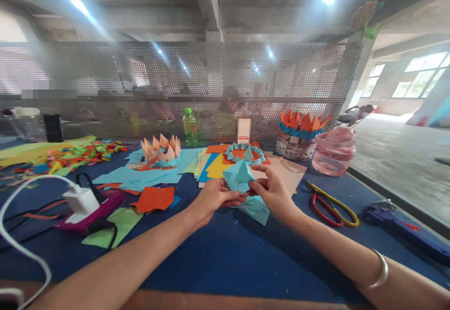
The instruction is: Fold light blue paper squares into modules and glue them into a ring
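The left hand [216, 196] and the right hand [270, 192] both pinch a pointy light blue folded paper shape [238, 176], holding on tight.

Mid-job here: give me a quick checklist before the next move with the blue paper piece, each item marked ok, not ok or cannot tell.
Left hand and right hand both on the blue paper piece: ok.
Scissors apart from the right hand: ok.
White cable apart from the left hand: ok.
Orange paper apart from the left hand: ok.
Creases on the blue paper piece sharp: cannot tell.
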A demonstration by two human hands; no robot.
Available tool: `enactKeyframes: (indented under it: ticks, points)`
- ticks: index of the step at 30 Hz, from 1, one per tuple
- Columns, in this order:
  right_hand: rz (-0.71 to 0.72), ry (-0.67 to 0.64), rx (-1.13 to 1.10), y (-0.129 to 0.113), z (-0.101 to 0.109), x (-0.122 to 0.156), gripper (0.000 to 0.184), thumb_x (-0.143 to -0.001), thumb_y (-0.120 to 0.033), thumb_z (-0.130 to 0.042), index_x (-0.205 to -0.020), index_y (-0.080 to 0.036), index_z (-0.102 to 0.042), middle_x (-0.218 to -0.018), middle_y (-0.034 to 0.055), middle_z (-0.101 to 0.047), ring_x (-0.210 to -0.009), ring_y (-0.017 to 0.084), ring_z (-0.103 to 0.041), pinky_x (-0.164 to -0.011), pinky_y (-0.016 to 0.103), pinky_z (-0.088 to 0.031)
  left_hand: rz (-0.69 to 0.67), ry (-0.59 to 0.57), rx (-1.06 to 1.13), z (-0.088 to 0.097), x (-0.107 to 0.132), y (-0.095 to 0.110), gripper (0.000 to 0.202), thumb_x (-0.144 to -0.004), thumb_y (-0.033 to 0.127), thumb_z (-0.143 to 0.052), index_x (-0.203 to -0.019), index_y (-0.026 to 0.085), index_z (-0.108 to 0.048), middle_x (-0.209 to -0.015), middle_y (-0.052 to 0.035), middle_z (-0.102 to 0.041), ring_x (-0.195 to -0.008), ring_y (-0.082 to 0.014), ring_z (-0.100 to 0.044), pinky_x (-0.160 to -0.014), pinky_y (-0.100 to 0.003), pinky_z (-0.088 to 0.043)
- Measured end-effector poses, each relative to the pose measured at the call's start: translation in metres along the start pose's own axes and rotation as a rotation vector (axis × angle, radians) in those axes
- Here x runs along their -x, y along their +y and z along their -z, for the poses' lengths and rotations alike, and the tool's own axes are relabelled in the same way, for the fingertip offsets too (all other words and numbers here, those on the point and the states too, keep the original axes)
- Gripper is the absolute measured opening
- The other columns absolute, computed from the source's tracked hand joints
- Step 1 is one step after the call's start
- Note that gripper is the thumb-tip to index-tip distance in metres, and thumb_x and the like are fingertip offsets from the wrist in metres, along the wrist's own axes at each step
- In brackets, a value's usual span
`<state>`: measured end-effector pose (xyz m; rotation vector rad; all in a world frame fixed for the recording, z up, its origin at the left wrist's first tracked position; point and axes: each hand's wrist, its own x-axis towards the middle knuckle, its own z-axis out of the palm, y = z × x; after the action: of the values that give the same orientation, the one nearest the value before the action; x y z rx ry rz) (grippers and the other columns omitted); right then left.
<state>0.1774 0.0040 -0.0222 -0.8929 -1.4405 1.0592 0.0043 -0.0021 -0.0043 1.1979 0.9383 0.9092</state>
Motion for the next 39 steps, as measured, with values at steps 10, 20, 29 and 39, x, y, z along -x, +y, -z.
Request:
enactKeyframes:
  ticks: [10, 20, 29, 39]
  points:
    - [-0.036, -0.039, 0.017, 0.001, -0.004, 0.003, 0.061, -0.066, -0.034, -0.074, -0.114, -0.019, -0.039, -0.069, -0.0018, -0.065, -0.062, 0.016, -0.063, -0.059, 0.028, -0.049, 0.001, 0.009, 0.023, 0.002, -0.002, -0.003, 0.027, -0.064, 0.023, -0.078, -0.086, 0.01, -0.068, -0.081, -0.0085, -0.074, -0.076, -0.0168, -0.07, -0.069, -0.021, -0.055]
    - [-0.085, 0.008, -0.005, -0.002, -0.004, 0.002, 0.054, -0.069, -0.037, -0.07, -0.112, -0.018, -0.043, -0.065, -0.0024, -0.064, -0.062, 0.015, -0.062, -0.063, 0.029, -0.048, 0.012, 0.025, -0.061, -0.003, 0.002, 0.0, 0.028, -0.067, 0.027, -0.076, -0.087, 0.01, -0.064, -0.077, -0.0088, -0.073, -0.069, -0.0157, -0.069, -0.065, -0.022, -0.055]
    - [-0.127, -0.031, -0.078, -0.007, -0.011, 0.007, 0.062, -0.062, -0.032, -0.074, -0.113, -0.018, -0.042, -0.075, 0.0003, -0.066, -0.061, 0.015, -0.062, -0.057, 0.028, -0.05, -0.073, -0.061, -0.141, -0.003, 0.002, -0.003, 0.046, -0.062, 0.034, -0.078, -0.096, 0.011, -0.058, -0.073, -0.0081, -0.071, -0.068, -0.0194, -0.069, -0.063, -0.028, -0.054]
    - [-0.172, -0.265, 0.066, 0.007, 0.01, -0.006, 0.055, -0.066, -0.029, -0.069, -0.111, -0.019, -0.038, -0.08, -0.0007, -0.059, -0.066, 0.014, -0.061, -0.061, 0.032, -0.054, -0.102, 0.137, -0.023, 0.008, -0.006, 0.007, 0.033, -0.074, 0.041, -0.066, -0.093, 0.015, -0.058, -0.08, -0.0034, -0.067, -0.066, -0.0144, -0.065, -0.061, -0.027, -0.054]
